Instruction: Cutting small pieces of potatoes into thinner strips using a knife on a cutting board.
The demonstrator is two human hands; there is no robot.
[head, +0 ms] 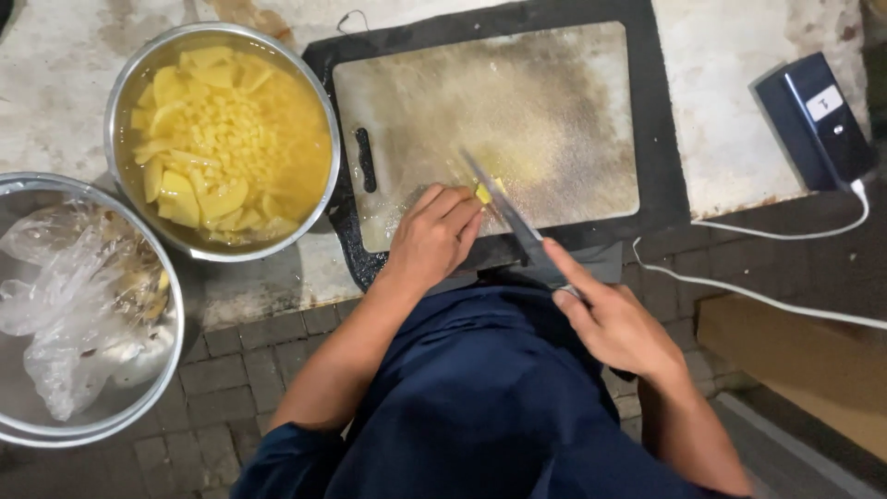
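Knife work at cutting board (517, 111).
Left hand (432, 236) pins yellow potato piece (483, 192), fingers curled; right hand (614, 323) clamps knife (504, 208). Steel bowl (125, 88) holds potato slices in water.

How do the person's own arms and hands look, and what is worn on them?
Both forearms are bare. The left hand and right hand wear no gloves, and no rings or watch show. Dark blue sleeves begin near the elbows, matching the dark blue garment.

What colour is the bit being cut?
Yellow bit, under the knife; head view.
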